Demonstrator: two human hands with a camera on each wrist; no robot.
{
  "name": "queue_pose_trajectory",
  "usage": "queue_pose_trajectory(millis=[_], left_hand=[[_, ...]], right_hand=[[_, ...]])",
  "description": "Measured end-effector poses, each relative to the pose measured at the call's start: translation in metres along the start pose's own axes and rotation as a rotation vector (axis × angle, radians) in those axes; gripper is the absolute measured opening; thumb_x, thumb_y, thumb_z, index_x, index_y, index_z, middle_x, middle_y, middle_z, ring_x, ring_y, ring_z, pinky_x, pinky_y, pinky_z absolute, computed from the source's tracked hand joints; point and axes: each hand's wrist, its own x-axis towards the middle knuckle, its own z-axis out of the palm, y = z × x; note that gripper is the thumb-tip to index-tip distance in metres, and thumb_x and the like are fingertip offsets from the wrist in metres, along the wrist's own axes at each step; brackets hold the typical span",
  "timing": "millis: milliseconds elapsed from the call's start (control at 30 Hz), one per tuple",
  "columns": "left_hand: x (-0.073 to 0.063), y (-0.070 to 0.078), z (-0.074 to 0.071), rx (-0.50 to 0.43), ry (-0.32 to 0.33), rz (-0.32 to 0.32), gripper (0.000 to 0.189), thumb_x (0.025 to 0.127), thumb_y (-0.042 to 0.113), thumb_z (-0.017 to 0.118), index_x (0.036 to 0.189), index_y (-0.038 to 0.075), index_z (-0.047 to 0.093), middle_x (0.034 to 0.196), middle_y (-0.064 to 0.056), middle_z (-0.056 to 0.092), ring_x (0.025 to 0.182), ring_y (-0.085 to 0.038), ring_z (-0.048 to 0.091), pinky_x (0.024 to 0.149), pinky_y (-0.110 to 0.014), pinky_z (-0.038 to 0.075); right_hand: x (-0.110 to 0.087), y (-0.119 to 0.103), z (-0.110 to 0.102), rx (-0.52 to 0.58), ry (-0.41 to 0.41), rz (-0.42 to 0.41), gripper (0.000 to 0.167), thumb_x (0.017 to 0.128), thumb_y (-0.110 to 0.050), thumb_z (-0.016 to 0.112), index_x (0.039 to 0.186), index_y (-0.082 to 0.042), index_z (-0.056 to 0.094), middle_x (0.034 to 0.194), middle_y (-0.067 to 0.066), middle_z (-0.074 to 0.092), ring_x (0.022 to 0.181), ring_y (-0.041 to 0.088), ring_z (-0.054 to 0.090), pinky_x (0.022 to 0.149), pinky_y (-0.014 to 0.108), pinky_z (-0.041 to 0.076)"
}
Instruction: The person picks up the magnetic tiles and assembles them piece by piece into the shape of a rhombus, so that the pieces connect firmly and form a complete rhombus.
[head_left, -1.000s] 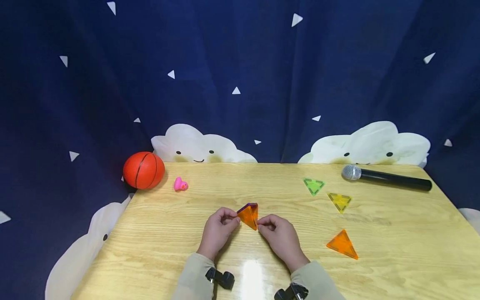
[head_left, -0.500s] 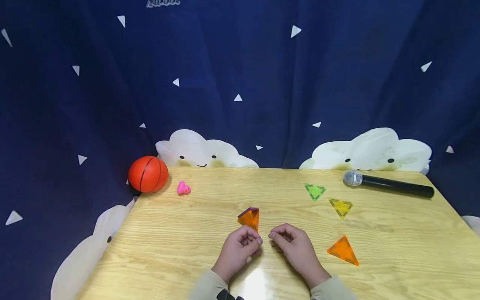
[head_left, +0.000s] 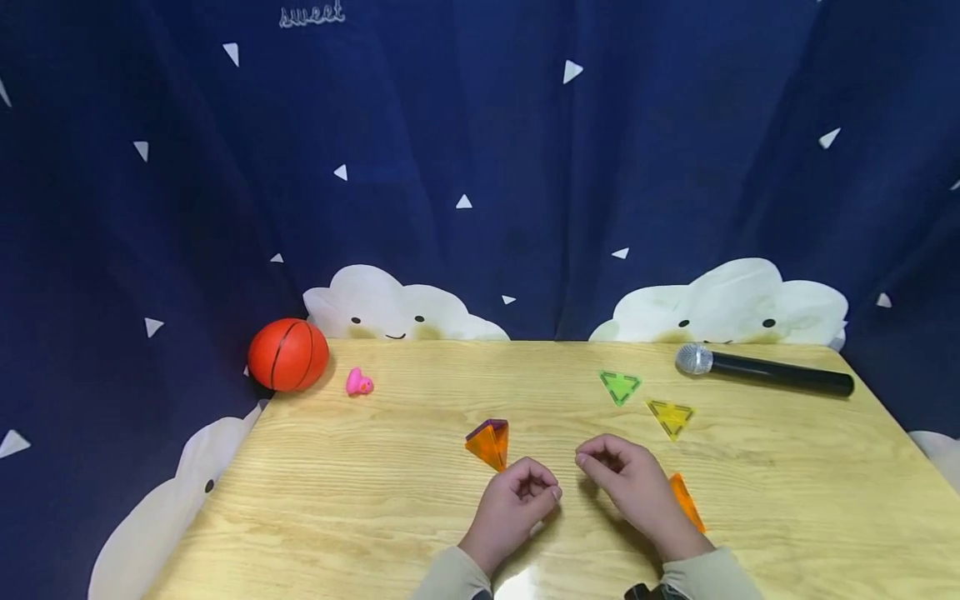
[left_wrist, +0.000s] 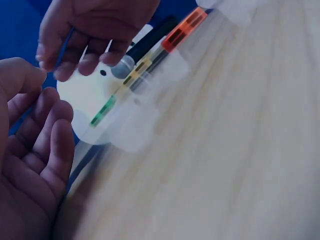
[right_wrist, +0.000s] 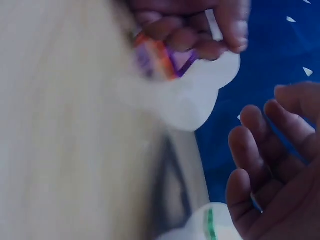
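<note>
Orange and purple triangular magnetic tiles lean together as a small upright shape (head_left: 489,446) mid-table in the head view; it is blurred in the right wrist view. Just in front and to the right of it is my left hand (head_left: 512,510), fingers loosely curled around nothing. My right hand (head_left: 636,490) hovers further right, also loosely bent, with bare fingertips. A gap separates the two hands. Under the right wrist lies a flat orange triangle tile (head_left: 685,502), partly covered by that hand. Both palms face each other in the wrist views, and neither holds anything.
A green triangle tile (head_left: 619,387) and a yellow one (head_left: 671,418) lie at the right. Behind them is a black microphone (head_left: 780,372). A pink toy duck (head_left: 358,382) and a red ball (head_left: 288,355) are at the back left. A dark blue curtain (head_left: 450,117) hangs behind.
Both hands have left the orange and purple tile shape and moved right and nearer the body, spreading apart. The right hand now overlaps the flat orange tile. The shape stays standing.
</note>
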Motion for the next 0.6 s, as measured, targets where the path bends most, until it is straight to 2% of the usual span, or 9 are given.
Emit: queue_pose_trajectory(millis=[167,367,500,600], left_hand=[[0.012,-0.001,0.015,0.024,0.031,-0.003,0.007,0.090,0.007,0.072,0.095,0.005,0.067,0.085,0.002,0.066,0.070,-0.004,0.056,0.061,-0.015,0.047],[0.030,-0.005,0.034,0.073,0.073,-0.008,0.007,0.089,0.011,0.073,0.093,0.012,0.068,0.084,0.007,0.064,0.073,-0.005,0.057,0.065,-0.018,0.047],[0.041,-0.006,0.043,0.087,0.104,0.007,0.008,0.089,0.010,0.073,0.093,0.015,0.068,0.082,0.009,0.062,0.071,-0.004,0.055,0.064,-0.017,0.046],[0.049,-0.006,0.048,0.106,0.145,0.026,0.008,0.090,0.009,0.072,0.092,0.016,0.068,0.081,0.009,0.062,0.070,-0.004,0.055,0.063,-0.017,0.045]], right_hand=[[-0.015,0.010,-0.014,-0.109,-0.016,-0.051,0.006,0.093,-0.017,0.073,0.097,-0.012,0.073,0.086,-0.005,0.070,0.069,0.009,0.059,0.063,0.025,0.050],[-0.028,0.015,-0.028,-0.171,0.076,-0.120,0.005,0.091,-0.014,0.074,0.096,-0.016,0.073,0.086,-0.012,0.070,0.073,0.006,0.061,0.066,0.025,0.052],[-0.031,0.019,-0.038,-0.190,0.113,-0.117,0.005,0.091,-0.013,0.074,0.096,-0.015,0.073,0.087,-0.010,0.068,0.073,0.006,0.061,0.065,0.026,0.052],[-0.029,0.023,-0.047,-0.205,0.146,-0.144,0.006,0.091,-0.012,0.074,0.096,-0.014,0.072,0.086,-0.008,0.067,0.073,0.006,0.060,0.064,0.025,0.052]])
